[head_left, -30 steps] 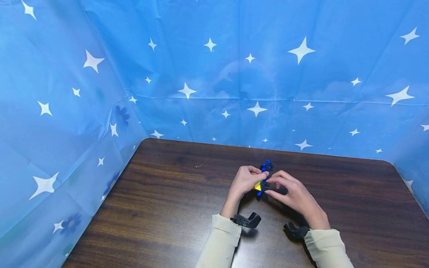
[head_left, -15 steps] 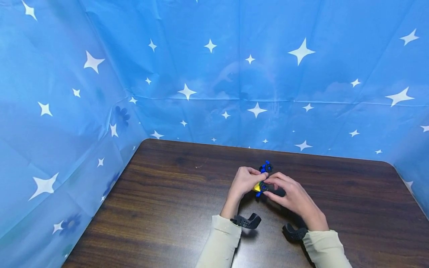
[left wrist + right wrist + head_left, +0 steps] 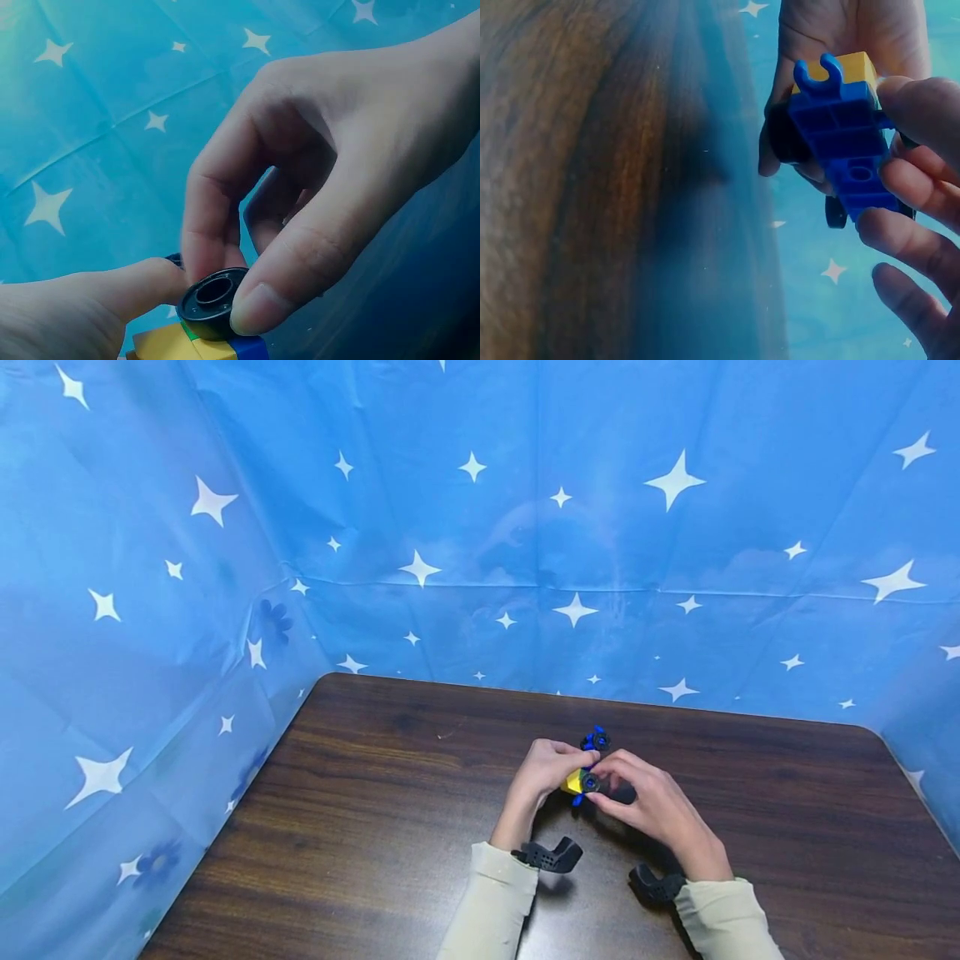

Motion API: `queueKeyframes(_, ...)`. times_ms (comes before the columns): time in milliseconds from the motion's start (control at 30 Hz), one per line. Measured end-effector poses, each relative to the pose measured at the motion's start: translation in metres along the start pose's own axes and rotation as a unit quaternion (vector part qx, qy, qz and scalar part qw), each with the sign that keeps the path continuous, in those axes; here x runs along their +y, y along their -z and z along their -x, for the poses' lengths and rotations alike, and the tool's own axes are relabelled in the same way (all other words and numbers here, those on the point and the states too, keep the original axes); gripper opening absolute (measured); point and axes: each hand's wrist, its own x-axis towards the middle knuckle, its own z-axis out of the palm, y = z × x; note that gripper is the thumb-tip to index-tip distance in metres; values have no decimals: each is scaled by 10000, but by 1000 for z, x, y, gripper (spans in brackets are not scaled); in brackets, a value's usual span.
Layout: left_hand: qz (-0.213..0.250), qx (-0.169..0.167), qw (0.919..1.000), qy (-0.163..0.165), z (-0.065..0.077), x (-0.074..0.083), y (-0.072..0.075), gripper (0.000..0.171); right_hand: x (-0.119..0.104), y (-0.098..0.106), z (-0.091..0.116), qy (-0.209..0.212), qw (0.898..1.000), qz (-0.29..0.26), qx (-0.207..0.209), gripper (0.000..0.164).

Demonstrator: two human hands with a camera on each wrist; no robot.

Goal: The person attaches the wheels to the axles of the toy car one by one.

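In the head view my left hand (image 3: 542,777) holds a small toy car made of building blocks, its thumb across the middle. The car has a blue chassis (image 3: 840,135), a yellow block (image 3: 573,781) and black wheels, with a thin green piece (image 3: 189,331) beside the yellow. My right hand (image 3: 660,797) pinches the nearer black wheel (image 3: 214,296) between thumb and fingers at the car's side. The right wrist view shows the chassis underside, with a blue hook (image 3: 819,77) at its end and another wheel (image 3: 784,135) on the far side. Part of the car is hidden behind the fingers.
A dark wooden table (image 3: 375,827) lies under both hands. A blue star-patterned cloth (image 3: 487,527) hangs behind it and along its sides. Black wrist mounts (image 3: 551,856) stick out from both cuffs, close over the tabletop.
The toy car and both hands have shifted slightly toward me, and the right hand a little left. The pinched wheel's face shows more now. Both hands keep their hold.
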Motion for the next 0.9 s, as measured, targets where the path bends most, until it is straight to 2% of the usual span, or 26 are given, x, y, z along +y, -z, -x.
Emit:
queueKeyframes(100, -19, 95, 9999, -71, 0, 1, 1, 37, -3, 1, -1, -56, 9999, 147, -61, 39)
queueKeyframes(233, -44, 164, 9998, -129, 1, 1, 1, 36, -4, 0, -1, 126, 9997, 194, -76, 38)
queueKeyframes(400, -10, 280, 9995, -115, 1, 1, 2, 37, -3, -1, -1, 300, 9991, -274, 110, 37)
queueKeyframes(600, -89, 463, 9989, -6, 2, 1, 3, 39, 0, -4, 2, 124, 9979, -611, 153, 37)
queueKeyframes(900, -119, 671, 9976, 155, 2, 0, 3, 35, 3, -6, 6, -161, 9966, -797, -118, 36)
